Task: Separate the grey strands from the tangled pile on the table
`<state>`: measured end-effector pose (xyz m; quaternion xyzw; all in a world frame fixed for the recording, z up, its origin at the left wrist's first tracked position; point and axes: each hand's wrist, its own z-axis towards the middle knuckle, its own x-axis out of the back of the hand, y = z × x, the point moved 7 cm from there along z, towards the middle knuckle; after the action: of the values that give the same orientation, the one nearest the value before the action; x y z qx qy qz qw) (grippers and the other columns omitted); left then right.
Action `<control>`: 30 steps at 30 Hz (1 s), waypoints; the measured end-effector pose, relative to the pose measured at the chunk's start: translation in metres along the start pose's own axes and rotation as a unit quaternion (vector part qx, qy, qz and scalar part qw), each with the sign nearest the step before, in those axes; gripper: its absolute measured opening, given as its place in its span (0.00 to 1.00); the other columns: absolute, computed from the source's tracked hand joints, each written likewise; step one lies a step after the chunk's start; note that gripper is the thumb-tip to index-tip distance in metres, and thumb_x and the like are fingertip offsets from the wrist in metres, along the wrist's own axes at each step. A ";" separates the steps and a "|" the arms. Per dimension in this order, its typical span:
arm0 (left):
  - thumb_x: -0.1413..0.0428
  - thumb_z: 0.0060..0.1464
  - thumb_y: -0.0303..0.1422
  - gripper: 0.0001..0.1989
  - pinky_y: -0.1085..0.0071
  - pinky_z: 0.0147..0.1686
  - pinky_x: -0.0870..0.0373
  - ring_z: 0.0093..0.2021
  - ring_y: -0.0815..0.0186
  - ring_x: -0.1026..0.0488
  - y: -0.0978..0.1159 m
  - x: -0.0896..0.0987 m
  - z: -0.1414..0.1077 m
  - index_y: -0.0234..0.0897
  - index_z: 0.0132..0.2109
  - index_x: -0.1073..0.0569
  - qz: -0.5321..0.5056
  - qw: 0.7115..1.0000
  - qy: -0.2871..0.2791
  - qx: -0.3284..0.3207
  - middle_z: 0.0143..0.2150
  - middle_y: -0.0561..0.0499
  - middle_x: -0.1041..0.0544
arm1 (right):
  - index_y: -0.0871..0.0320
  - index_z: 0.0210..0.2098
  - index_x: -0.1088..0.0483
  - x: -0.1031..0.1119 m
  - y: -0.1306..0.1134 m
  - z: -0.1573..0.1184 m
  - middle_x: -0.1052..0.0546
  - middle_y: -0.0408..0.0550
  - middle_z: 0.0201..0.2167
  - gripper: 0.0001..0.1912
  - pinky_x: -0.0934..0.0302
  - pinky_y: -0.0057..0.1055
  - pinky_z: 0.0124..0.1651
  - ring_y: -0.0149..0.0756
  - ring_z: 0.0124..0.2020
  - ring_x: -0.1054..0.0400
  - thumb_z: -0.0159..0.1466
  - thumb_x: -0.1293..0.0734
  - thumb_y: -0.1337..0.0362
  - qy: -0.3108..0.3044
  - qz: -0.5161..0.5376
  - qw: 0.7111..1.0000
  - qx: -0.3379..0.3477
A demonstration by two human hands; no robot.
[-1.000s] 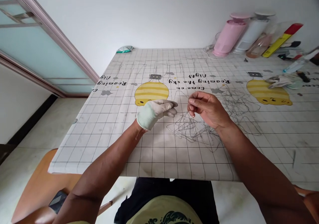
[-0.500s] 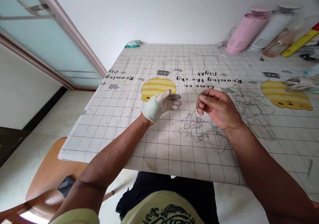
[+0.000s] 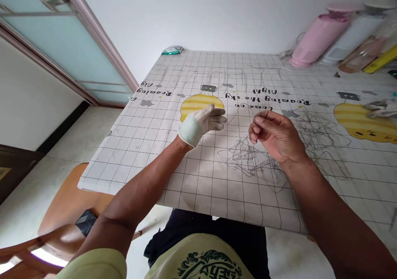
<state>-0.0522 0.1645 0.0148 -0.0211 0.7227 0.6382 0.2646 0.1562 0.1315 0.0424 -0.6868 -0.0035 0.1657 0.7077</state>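
Note:
My left hand [image 3: 208, 122], in a white work glove with a pale green cuff, hovers over the tablecloth near a printed yellow balloon. Its fingers are stretched out, with the thumb raised above them. My bare right hand [image 3: 276, 136] pinches thumb and fingertips together on a thin dark thread, of which only faint strands show between the hands. Below the right hand lies a loose tangle of thread [image 3: 248, 157]. A second thread tangle [image 3: 319, 132] spreads to the right of that hand.
Long strands run across the back of the checked tablecloth [image 3: 130, 159]. A green-and-white packet [image 3: 173, 50] lies at the far left corner. A pink cylinder [image 3: 321, 39], a bottle [image 3: 359, 55] and a glove [image 3: 381, 108] are on the right. A brown chair [image 3: 66, 200] stands lower left.
The view has turned slightly left, so the table appears shifted to the right. Both hands keep almost the same pose, the right one still pinched.

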 end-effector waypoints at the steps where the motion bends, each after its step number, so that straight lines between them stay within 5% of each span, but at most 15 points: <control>1: 0.40 0.65 0.50 0.25 0.59 0.48 0.25 0.38 0.61 0.21 -0.003 0.000 0.000 0.28 0.49 0.20 -0.009 1.000 -0.009 0.000 0.42 0.39 0.18 | 0.54 0.35 0.24 -0.001 0.001 0.000 0.29 0.42 0.28 0.11 0.34 0.34 0.30 0.34 0.28 0.32 0.65 0.22 0.57 0.003 0.005 1.000 0.003; 9: 0.31 0.54 0.37 0.22 0.57 0.50 0.26 0.39 0.60 0.20 -0.030 -0.014 0.000 0.29 0.53 0.18 -0.020 0.998 -0.061 0.021 0.45 0.38 0.16 | 0.54 0.38 0.26 -0.008 0.012 0.000 0.22 0.45 0.33 0.13 0.27 0.38 0.36 0.39 0.34 0.23 0.65 0.22 0.54 0.023 0.039 0.999 0.022; 17: 0.31 0.55 0.44 0.21 0.62 0.43 0.26 0.36 0.63 0.22 -0.028 -0.022 -0.003 0.29 0.45 0.17 0.013 0.999 -0.029 -0.003 0.38 0.42 0.18 | 0.55 0.39 0.25 -0.021 0.029 -0.005 0.21 0.48 0.38 0.13 0.28 0.36 0.34 0.39 0.35 0.23 0.67 0.24 0.53 0.012 0.031 0.999 -0.008; 23: 0.28 0.51 0.42 0.19 0.65 0.39 0.27 0.33 0.66 0.24 -0.030 -0.013 0.004 0.31 0.39 0.20 -0.057 0.998 -0.028 0.016 0.36 0.45 0.21 | 0.53 0.45 0.24 -0.008 0.004 -0.008 0.20 0.50 0.44 0.10 0.26 0.38 0.40 0.42 0.44 0.24 0.69 0.26 0.55 0.081 -0.097 0.987 0.095; 30: 0.31 0.54 0.43 0.17 0.64 0.41 0.27 0.33 0.67 0.25 -0.032 -0.019 0.002 0.32 0.39 0.21 -0.049 0.997 -0.057 0.028 0.37 0.46 0.21 | 0.55 0.45 0.22 -0.023 0.025 -0.004 0.19 0.52 0.44 0.11 0.25 0.44 0.48 0.45 0.47 0.22 0.67 0.26 0.56 -0.003 -0.006 1.000 0.019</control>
<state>-0.0237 0.1552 -0.0064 -0.0131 0.7218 0.6044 0.3370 0.1294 0.1224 0.0233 -0.6726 -0.0071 0.1636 0.7217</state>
